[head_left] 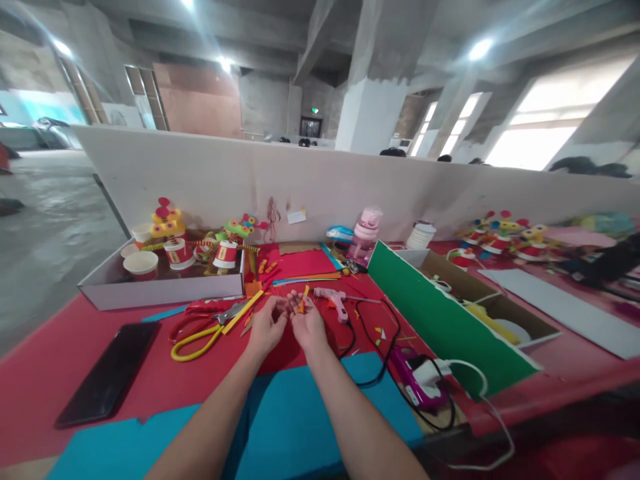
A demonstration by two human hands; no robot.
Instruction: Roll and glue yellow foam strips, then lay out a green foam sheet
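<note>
My left hand point(268, 327) is curled with thumb and fingers drawn together, just left of my other hand; whatever lies between its fingertips is too small to make out. My right hand point(307, 327) is turned palm up, and its fingers hold a small orange-and-yellow paper piece point(303, 304). Just right of it, a pink hot glue gun point(334, 303) lies on the red table. Left of my hands are yellow-handled scissors point(197, 341), a yellow paper strip point(243, 312) and a red-handled tool point(205, 307).
Blue board point(290, 417) lies at the near edge, a black phone point(107, 373) at left. A white box point(165, 293) holds paper cups and figures. At right stand a green-sided box point(445, 320) and a purple power strip point(417, 380) with cords. A white partition point(225, 177) runs behind.
</note>
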